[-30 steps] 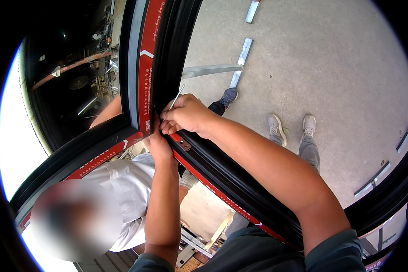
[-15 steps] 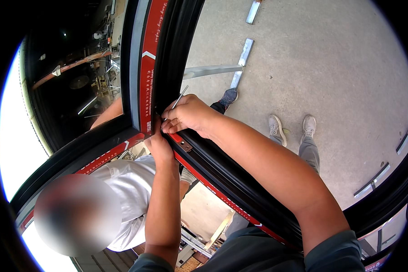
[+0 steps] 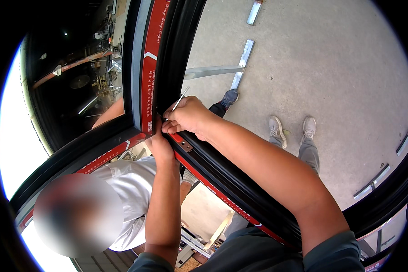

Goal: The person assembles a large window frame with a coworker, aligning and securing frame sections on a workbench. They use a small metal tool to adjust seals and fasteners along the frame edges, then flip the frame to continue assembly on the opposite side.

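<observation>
My right hand (image 3: 186,115) pinches a thin silvery metal rod (image 3: 181,98), which slants up and to the right out of the fingers. Its lower end is hidden among the fingertips, at the corner of a black frame (image 3: 170,63) covered with red printed film (image 3: 148,86). Just below and to the left, my left hand (image 3: 160,144) reaches up against the same corner, its fingertips mostly hidden by the frame and the right hand. Close to the right hand, a small dark metal plate with holes (image 3: 184,146) sits on the frame's lower rail.
A dark reflective glass pane (image 3: 77,68) fills the upper left. Another person in a white shirt (image 3: 127,186) is beyond the frame at lower left. Grey shoes (image 3: 276,127) of someone standing and a dark shoe (image 3: 230,97) are on the concrete floor, near metal bars (image 3: 243,63).
Both hands stay at the frame corner, with the rod still in my right fingers. The whole view has shifted very slightly.
</observation>
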### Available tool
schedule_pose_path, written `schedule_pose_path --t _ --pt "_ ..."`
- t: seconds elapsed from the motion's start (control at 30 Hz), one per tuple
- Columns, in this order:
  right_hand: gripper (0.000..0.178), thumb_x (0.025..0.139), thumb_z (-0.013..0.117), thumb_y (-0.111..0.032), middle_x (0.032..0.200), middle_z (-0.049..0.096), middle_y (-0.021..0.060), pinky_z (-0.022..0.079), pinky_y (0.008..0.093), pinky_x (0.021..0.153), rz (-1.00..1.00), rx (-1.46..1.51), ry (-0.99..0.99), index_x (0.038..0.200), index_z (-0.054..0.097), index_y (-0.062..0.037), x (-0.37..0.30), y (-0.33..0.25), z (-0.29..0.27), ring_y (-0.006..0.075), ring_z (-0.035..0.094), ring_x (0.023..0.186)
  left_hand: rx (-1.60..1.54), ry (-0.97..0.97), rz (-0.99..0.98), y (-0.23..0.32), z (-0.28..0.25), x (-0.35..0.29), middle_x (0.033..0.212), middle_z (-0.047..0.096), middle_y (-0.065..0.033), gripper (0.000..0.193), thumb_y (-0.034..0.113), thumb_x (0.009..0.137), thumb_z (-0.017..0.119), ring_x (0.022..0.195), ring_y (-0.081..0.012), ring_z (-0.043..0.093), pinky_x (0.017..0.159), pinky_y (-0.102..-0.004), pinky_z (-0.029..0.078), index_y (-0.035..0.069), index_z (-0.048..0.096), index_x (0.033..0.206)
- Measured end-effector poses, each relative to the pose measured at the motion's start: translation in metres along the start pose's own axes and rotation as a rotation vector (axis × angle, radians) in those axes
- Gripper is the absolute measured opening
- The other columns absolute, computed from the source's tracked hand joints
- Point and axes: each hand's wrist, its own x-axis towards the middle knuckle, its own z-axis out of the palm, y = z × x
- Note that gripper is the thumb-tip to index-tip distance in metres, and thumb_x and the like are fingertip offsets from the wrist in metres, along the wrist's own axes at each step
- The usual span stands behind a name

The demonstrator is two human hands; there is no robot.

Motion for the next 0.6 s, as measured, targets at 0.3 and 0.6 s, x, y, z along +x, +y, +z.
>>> schedule_pose_path --t 0.3,0.6 --pt "0.014 0.092 0.059 -0.003 0.074 0.071 0.0157 0.058 0.0337 0.063 -0.445 -0.691 0.035 0.086 0.068 0.0062 -0.001 0.002 0.004 0.0207 0.072 0.065 0.07 -0.027 0.022 0.003 0.001 -0.006 0.107 0.068 -0.0079 0.035 0.026 0.101 0.059 0.091 -0.0153 0.067 0.08 -0.0309 0.055 0.001 0.063 0.125" --pt "0.018 0.097 0.056 -0.005 0.081 0.07 0.018 0.059 0.0308 0.063 -0.087 -0.196 -0.105 0.1 0.065 0.0104 -0.001 -0.006 -0.006 0.0221 0.071 0.066 -0.07 -0.027 -0.032 0.003 0.006 -0.004 0.078 0.05 -0.0011 0.018 0.018 0.103 0.055 0.066 -0.0093 0.049 0.063 -0.0236 0.045 0.001 0.06 0.106"
